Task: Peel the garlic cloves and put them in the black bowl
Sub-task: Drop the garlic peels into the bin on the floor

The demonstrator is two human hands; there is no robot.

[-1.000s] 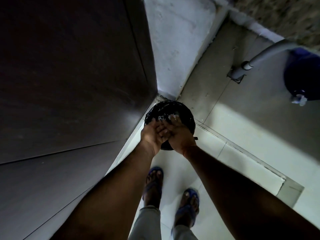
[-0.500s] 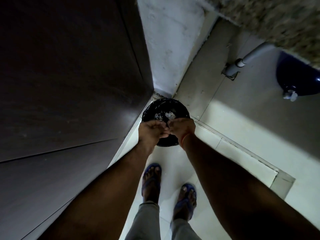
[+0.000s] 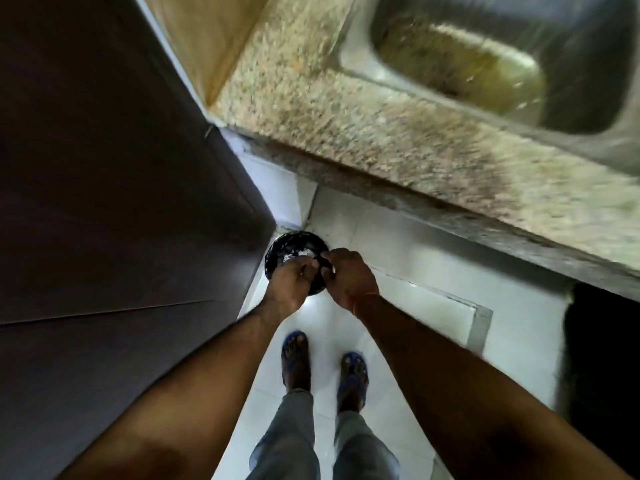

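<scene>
Over the bin point(image 3: 281, 252) by the dark cabinet point(image 3: 114, 188) | left hand point(image 3: 292, 282) grip curled, fingertips pinched together, contents too small to tell | right hand point(image 3: 349, 277) grip curled likewise, just beside the left | white scraps point(image 3: 300, 253) lie inside the bin | black bowl not visible | speckled desk point(image 3: 363, 119) and sink point(image 3: 502, 64) above, blurred

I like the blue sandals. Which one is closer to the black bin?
The left sandal, beside the dark wall; it stands further forward, nearer the black bin, than the right sandal.
</scene>
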